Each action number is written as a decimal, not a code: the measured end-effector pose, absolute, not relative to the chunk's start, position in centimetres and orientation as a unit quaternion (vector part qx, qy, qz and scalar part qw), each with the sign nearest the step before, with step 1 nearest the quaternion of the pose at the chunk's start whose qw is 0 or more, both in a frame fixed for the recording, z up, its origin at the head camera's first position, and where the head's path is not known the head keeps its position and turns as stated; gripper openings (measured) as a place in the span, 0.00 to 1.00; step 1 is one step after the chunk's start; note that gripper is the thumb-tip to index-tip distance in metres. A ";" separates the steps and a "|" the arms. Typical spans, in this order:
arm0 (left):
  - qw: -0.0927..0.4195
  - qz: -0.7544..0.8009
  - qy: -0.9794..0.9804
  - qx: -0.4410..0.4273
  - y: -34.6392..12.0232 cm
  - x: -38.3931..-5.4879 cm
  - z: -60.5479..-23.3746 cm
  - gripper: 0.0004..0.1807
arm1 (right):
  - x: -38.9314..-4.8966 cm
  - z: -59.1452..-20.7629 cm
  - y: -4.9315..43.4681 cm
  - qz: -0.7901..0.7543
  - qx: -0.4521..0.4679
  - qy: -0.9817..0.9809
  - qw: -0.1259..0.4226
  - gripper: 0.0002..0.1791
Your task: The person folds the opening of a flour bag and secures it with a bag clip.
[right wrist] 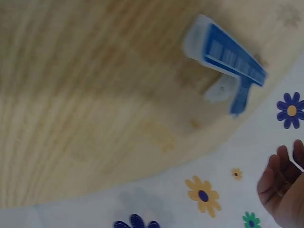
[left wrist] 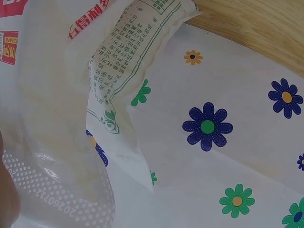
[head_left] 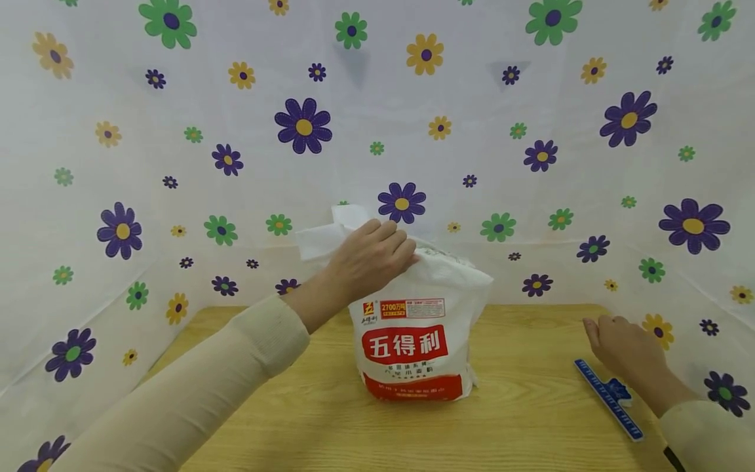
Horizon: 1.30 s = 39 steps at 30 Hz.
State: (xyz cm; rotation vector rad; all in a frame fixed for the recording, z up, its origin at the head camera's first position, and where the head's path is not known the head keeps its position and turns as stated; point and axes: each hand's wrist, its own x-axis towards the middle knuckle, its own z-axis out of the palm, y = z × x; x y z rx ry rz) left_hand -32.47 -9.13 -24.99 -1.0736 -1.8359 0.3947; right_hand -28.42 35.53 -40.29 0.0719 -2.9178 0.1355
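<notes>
A white flour bag (head_left: pixel 413 278) with red printed labels stands upright in the middle of the table. My left hand (head_left: pixel 373 259) grips the gathered top of it, fingers curled over the plastic. White flaps of the bag stick out to the left behind that hand. In the left wrist view, the bag's side (left wrist: pixel 52 114) shows green print and a dotted seal strip. On the right, a blue and white bag clip (head_left: pixel 609 400) lies on the table. My right hand (head_left: pixel 634 354) hovers beside the clip, apart from it, its fingers (right wrist: pixel 271 176) loosely bent and holding nothing.
The wooden table (head_left: pixel 525 380) has a light yellow grain. A white cloth (head_left: pixel 472 85) printed with purple, green and orange flowers hangs behind it and along both sides.
</notes>
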 end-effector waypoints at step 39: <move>0.461 0.166 -0.761 -0.425 -9.0 -32.3 -24.7 0.15 | -29.4 -38.4 33.0 0.049 0.075 -0.963 0.254 0.28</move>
